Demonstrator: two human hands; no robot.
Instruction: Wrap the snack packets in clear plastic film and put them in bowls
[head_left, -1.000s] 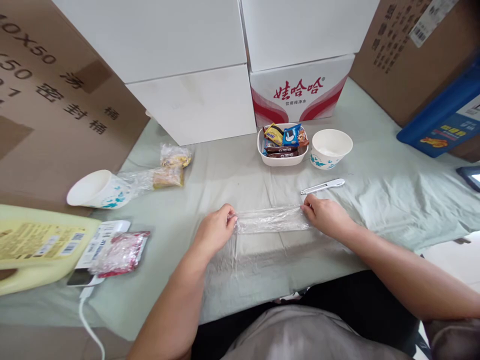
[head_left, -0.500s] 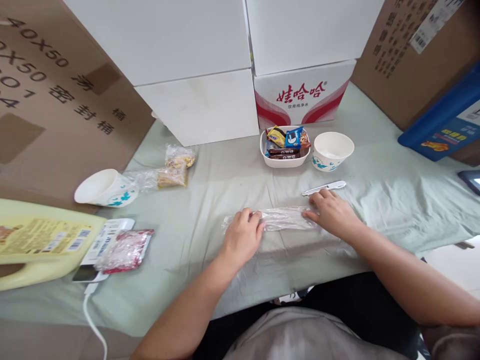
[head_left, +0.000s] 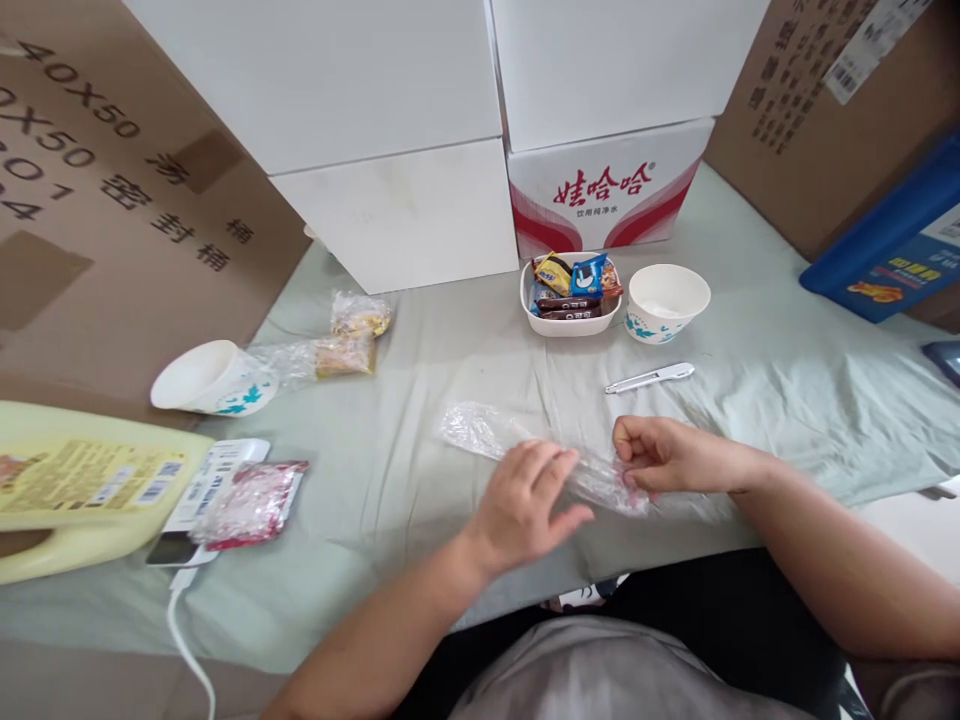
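Note:
A long, crumpled strip of clear plastic wrap point(head_left: 476, 428) lies slantwise on the cloth in front of me. My right hand point(head_left: 664, 456) pinches its right end between curled fingers. Over the strip's middle, my left hand point(head_left: 529, 500) lies with fingers stretched and thumb apart, hiding part of the plastic. Just beyond my right hand rests a white utility knife point(head_left: 649, 378). Behind it stand a white tray of wrapped snacks point(head_left: 529, 310) and a paper bowl with a blue-green leaf pattern point(head_left: 667, 305).
To the left, another paper bowl point(head_left: 217, 378) lies tilted near plastic-wrapped yellow packets point(head_left: 349, 352). A red plastic-wrapped packet point(head_left: 251, 503) sits on a white power bank point(head_left: 225, 455) beside a yellow jug point(head_left: 90, 490). White boxes point(head_left: 405, 215) stack at the back; a blue container point(head_left: 889, 245) stands right.
The plastic strip has turned, its right end drawn nearer me. My right hand has moved back from beside the knife and closed on that end; my left hand has shifted right and opened.

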